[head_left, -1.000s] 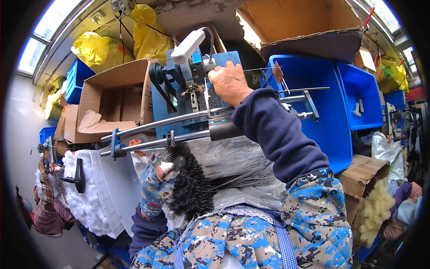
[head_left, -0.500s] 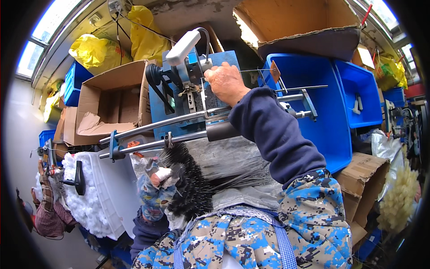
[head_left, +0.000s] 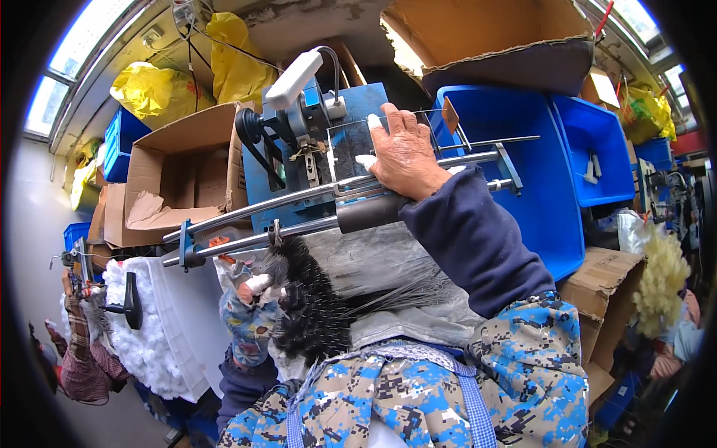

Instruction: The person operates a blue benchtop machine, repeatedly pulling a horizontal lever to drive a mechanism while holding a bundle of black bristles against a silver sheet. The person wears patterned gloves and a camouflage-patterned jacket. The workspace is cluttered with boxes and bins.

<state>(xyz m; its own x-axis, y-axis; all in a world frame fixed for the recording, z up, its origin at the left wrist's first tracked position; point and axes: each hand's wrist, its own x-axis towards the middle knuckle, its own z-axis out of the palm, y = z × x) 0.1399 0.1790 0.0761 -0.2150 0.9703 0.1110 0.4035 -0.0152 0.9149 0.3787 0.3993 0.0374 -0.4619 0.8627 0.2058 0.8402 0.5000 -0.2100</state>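
Observation:
My right hand [head_left: 403, 153] is spread palm down over the blue base plate [head_left: 355, 123] of a small belt-driven machine [head_left: 306, 149]. White wrapping covers its thumb and one fingertip. A thin wire frame [head_left: 334, 160] stands beside the thumb, and the wrist lies above two metal rods [head_left: 299, 231] with a black sleeve [head_left: 370, 214]. Lower left, my left hand [head_left: 258, 291], in a patterned cover with white-wrapped fingertips, is closed against a black bristly bundle [head_left: 310, 306]. What its fingers pinch is hidden. Thin wires [head_left: 403, 287] fan out from the bundle across a grey sheet [head_left: 358, 254].
A large blue bin [head_left: 515, 201] and a smaller blue bin [head_left: 601, 153] stand right of the machine. Cardboard boxes sit left [head_left: 183, 172] and behind [head_left: 493, 45]. A white tray of fluffy white material [head_left: 142, 328] is at left, near another person's arm [head_left: 78, 328].
My right hand has gone from closed fingers at the machine's head to spread fingers, slightly right and lower. My left hand stays beside the black bundle.

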